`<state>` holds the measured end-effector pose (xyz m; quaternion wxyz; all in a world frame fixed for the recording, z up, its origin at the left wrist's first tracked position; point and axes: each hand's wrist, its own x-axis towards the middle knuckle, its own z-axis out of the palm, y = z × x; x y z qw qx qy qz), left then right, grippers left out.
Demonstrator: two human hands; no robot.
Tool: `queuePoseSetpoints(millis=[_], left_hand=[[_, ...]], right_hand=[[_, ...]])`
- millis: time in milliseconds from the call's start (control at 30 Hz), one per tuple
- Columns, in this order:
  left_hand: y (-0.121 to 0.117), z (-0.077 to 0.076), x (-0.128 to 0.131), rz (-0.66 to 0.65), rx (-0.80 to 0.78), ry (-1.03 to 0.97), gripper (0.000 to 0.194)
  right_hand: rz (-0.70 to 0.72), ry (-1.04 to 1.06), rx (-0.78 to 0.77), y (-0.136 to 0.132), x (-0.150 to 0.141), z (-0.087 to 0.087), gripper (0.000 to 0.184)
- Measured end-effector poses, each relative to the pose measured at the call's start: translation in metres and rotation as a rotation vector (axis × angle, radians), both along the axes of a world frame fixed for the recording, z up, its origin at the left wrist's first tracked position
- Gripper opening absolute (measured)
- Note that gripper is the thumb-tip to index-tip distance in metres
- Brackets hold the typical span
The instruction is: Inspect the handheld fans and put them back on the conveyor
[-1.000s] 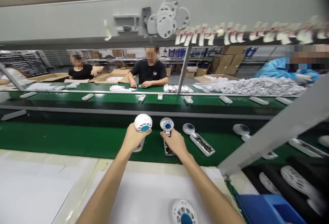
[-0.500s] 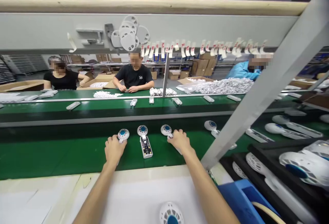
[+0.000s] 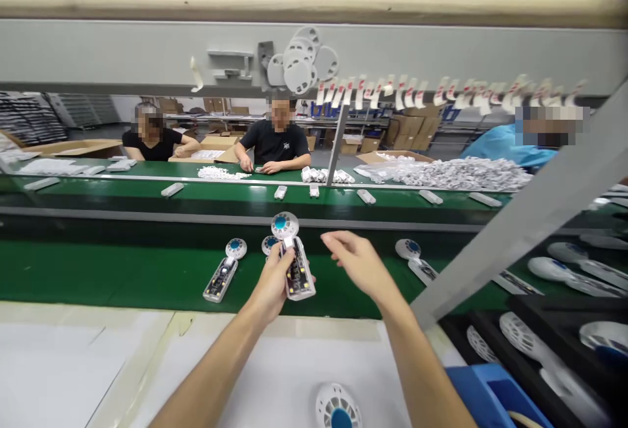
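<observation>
L hand [image 3: 272,284] grips fan [image 3: 293,264], R hand [image 3: 360,263] open

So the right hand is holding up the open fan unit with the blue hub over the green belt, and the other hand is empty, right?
Not quite: the head view shows the left hand holding up the open fan unit with the blue hub over the green belt. The right hand is the empty one, open beside it.

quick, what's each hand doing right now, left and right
Left hand: closed on an open fan unit, lifted above the green belt.
Right hand: open, fingers spread, holding nothing, beside the unit.
</observation>
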<state>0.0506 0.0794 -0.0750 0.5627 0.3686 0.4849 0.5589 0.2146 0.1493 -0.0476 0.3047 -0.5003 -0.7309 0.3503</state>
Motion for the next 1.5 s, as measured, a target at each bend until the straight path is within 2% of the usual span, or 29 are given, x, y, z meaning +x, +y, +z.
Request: queuePoseSetpoints(millis=[67,167,300,367,500,700,867,967,1067,1233,1367,1500], left_hand=[[-0.009,0.013,-0.005,0.002,0.042,-0.078,0.041],[-0.020,0.031,-0.013,-0.044,0.105,-0.195,0.042],[-0.031,0.046,-0.016,-0.098,0.123,-0.284,0.035],[-0.034,0.051,-0.017,-0.133,0.117,-0.292,0.039],[-0.039,0.057,-0.020,-0.170,0.140,-0.257,0.065],[-0.043,0.056,-0.026,-0.237,0.176,-0.171,0.067],[-0.043,0.056,-0.027,-0.246,0.204,-0.185,0.065],[-0.042,0.057,-0.027,-0.222,0.232,-0.204,0.065],[-0.041,0.056,-0.029,-0.222,0.242,-0.204,0.067],[-0.041,0.052,-0.032,-0.230,0.242,-0.154,0.071],[-0.041,0.052,-0.032,-0.220,0.261,-0.095,0.073],[-0.041,0.054,-0.031,-0.186,0.258,-0.064,0.072]], right_hand=[[-0.080,-0.043,0.009,0.010,0.016,-0.001,0.052],[-0.219,-0.192,-0.011,0.035,0.039,-0.019,0.046],[-0.349,-0.389,-0.100,0.064,0.059,-0.049,0.055],[-0.414,-0.475,-0.150,0.071,0.064,-0.060,0.060],[-0.571,-0.627,-0.163,0.076,0.068,-0.073,0.065],[-0.706,-0.750,-0.122,0.080,0.064,-0.103,0.064],[-0.727,-0.787,-0.204,0.086,0.065,-0.121,0.072],[-0.730,-0.796,-0.244,0.087,0.067,-0.119,0.075],[-0.723,-0.790,-0.248,0.085,0.068,-0.110,0.070],[-0.684,-0.666,-0.366,0.080,0.064,-0.098,0.045],[-0.527,-0.357,-0.463,0.075,0.054,-0.090,0.028],[-0.314,0.123,-0.451,0.060,0.035,-0.065,0.015]])
